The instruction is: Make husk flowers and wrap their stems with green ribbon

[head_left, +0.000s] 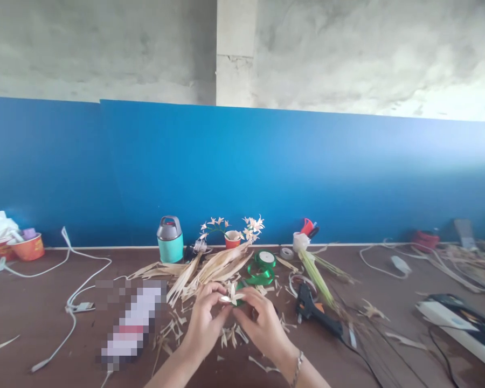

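Finding left hand (207,313) and right hand (262,319) pinched closed on the pale flower (233,297), we judge overpressing could crease it.

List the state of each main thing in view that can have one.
Cream petalled flower: held, petals spread
Bare left hand: curled, pinching flower
Bare right hand: curled, pinching flower
Shiny green ribbon spool: partly unwound
Turquoise flask with grey lid: upright, closed
Black glue gun: lying down

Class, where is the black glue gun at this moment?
In the head view, the black glue gun lies on the brown table, to the right of the person's right hand, just in front of the green stalks.
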{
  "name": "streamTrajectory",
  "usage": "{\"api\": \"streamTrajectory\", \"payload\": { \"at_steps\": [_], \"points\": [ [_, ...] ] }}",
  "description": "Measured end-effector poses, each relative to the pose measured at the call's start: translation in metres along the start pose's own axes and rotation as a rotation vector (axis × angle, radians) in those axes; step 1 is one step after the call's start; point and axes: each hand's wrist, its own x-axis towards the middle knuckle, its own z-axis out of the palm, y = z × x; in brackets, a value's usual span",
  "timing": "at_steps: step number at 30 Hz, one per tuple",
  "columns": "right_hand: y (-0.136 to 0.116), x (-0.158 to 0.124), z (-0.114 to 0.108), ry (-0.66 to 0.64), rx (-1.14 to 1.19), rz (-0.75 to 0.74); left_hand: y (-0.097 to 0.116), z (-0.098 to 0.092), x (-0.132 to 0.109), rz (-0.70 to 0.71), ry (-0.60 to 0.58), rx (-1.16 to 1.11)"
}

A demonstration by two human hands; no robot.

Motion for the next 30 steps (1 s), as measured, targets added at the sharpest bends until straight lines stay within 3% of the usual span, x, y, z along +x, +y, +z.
{"api": "streamTrajectory", "payload": {
  "at_steps": [12,19,25,27,30],
  "points": [
    [0.009,-0.001,0.008,0.100,0.006,-0.076,0.002,0.002,-0.003,0.007,-0.039,0.016],
    [0.003,-0.005,0.004,0.098,-0.083,-0.148,0.007,0.003,0.000,-0.169,-0.103,-0.177],
    [0.006,-0.005,0.005,0.085,-0.145,-0.226,0.000,0.007,0.001,-0.218,-0.043,-0.230],
    [0.004,-0.006,0.003,0.092,-0.167,-0.261,0.000,0.008,0.000,-0.285,-0.003,-0.208],
    [0.000,-0.006,0.001,0.092,-0.193,-0.317,0.006,0.008,0.000,-0.437,-0.055,-0.274]
  ]
}}
